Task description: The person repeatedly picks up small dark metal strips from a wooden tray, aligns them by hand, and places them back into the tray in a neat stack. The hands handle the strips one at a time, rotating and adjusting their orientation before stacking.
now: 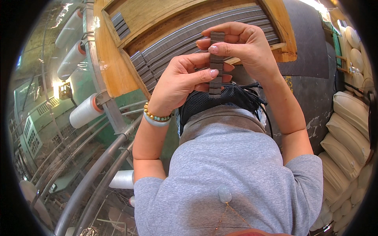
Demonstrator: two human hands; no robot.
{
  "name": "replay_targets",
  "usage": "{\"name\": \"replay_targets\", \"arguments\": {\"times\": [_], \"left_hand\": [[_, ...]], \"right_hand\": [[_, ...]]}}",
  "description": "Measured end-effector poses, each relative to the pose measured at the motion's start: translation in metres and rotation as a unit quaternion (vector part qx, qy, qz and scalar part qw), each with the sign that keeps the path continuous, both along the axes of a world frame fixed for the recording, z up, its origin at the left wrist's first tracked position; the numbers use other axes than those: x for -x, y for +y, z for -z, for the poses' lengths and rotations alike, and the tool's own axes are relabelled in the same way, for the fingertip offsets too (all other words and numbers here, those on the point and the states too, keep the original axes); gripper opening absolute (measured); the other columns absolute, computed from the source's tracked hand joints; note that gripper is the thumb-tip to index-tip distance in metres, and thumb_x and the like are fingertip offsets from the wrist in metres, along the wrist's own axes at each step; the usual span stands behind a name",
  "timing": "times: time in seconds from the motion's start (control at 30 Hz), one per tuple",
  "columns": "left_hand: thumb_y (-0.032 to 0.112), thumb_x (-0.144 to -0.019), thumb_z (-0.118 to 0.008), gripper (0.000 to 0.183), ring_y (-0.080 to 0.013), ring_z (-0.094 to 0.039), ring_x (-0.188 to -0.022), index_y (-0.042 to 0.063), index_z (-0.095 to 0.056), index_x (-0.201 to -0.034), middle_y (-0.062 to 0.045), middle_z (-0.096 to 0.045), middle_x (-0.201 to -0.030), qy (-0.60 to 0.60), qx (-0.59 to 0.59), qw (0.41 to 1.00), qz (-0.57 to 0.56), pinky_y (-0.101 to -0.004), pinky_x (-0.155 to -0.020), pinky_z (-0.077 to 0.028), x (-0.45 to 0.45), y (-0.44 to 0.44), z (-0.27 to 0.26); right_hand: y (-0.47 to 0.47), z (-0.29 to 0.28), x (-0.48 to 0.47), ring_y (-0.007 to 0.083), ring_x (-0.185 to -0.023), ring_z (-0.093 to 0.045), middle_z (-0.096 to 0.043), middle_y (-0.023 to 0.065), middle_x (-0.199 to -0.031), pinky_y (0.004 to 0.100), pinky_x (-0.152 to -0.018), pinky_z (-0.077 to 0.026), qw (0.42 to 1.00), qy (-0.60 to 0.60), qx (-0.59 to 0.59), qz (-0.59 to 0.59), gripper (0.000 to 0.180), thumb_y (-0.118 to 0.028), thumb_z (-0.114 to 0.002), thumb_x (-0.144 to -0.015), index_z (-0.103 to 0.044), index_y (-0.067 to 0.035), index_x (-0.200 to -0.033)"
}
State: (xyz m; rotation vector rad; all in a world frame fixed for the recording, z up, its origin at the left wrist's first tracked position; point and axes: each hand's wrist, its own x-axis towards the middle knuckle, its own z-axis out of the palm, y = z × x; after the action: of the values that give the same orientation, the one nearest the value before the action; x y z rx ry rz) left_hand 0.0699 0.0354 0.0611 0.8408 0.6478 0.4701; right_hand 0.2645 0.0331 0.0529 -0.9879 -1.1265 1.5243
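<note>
Between my two hands is a narrow strip of thin dark grey pieces (217, 63), apparently metal, stacked face to face. It stands nearly upright in the picture, above my waist. My left hand (184, 78) pinches its lower half between thumb and fingers. Higher up, my right hand (246, 44) grips the strip with the thumb across its front. Behind my hands lies a wooden tray (110, 75), with long rows of similar grey pieces (200, 29) packed side by side. A short group of grey pieces (120, 25) sits in the tray's upper left compartment.
White thread cones (87, 110) on a metal frame (109, 103) stand at my left, beside curved metal rails (97, 171) and clear plastic sheeting. A black mesh pouch (206, 100) is at my waist. Stacked pale bundles (345, 132) line the right side.
</note>
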Motion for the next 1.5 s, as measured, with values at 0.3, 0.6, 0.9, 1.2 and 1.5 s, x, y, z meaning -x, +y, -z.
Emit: {"name": "replay_targets", "arguments": {"times": [0.3, 0.6, 0.9, 1.2, 1.5], "left_hand": [[0.008, -0.089, -0.065, 0.037, -0.0237, -0.068, -0.099, -0.004, -0.057, -0.122, -0.018, -0.067, -0.11, 0.014, -0.009, 1.0, -0.003, -0.0327, -0.079, -0.06, 0.001, -0.001, 0.002], [-0.002, -0.082, -0.07, 0.041, -0.0239, -0.07, -0.09, -0.005, -0.057, -0.121, -0.015, -0.068, -0.107, 0.027, -0.081, 0.993, -0.087, -0.0291, -0.075, -0.06, -0.008, -0.012, 0.009], [-0.002, -0.083, -0.069, 0.047, -0.024, -0.071, -0.087, -0.006, -0.052, -0.127, -0.016, -0.067, -0.105, -0.026, -0.03, 0.995, -0.094, -0.0302, -0.073, -0.061, -0.006, -0.013, 0.009], [-0.003, -0.083, -0.067, 0.048, -0.0271, -0.072, -0.084, -0.004, -0.052, -0.128, -0.017, -0.067, -0.105, -0.06, 0.03, 0.994, -0.087, -0.0331, -0.066, -0.063, -0.006, -0.014, 0.015], [-0.002, -0.084, -0.068, 0.044, -0.0239, -0.071, -0.086, -0.002, -0.055, -0.126, -0.015, -0.064, -0.114, -0.079, 0.051, 0.993, -0.073, -0.0323, -0.068, -0.062, -0.007, -0.013, 0.016]], "right_hand": [[-0.001, 0.001, 0.0, 0.0174, -0.088, -0.07, -0.071, 0.0157, -0.098, 0.0281, -0.075, -0.058, 1.0, -0.005, -0.007, -0.005, 0.032, -0.006, -0.072, -0.083, -0.065, 0.003, -0.113], [0.0, 0.001, 0.007, 0.017, -0.09, -0.07, -0.071, 0.0134, -0.098, 0.0281, -0.073, -0.06, 0.999, -0.022, -0.022, 0.006, 0.03, -0.005, -0.07, -0.084, -0.065, -0.001, -0.114], [-0.001, 0.01, 0.004, 0.0175, -0.094, -0.069, -0.07, 0.0148, -0.103, 0.0291, -0.085, -0.056, 0.997, 0.07, 0.002, -0.01, 0.035, -0.006, -0.072, -0.084, -0.063, 0.004, -0.116], [-0.008, 0.013, 0.002, 0.0157, -0.09, -0.068, -0.071, 0.0132, -0.101, 0.0274, -0.082, -0.055, 0.998, 0.06, -0.015, 0.009, 0.031, -0.007, -0.072, -0.084, -0.066, 0.003, -0.113], [-0.01, 0.014, 0.001, 0.0124, -0.085, -0.067, -0.071, 0.0087, -0.096, 0.0244, -0.077, -0.054, 0.998, 0.043, -0.025, 0.032, 0.03, -0.011, -0.073, -0.084, -0.068, 0.002, -0.111]]}}
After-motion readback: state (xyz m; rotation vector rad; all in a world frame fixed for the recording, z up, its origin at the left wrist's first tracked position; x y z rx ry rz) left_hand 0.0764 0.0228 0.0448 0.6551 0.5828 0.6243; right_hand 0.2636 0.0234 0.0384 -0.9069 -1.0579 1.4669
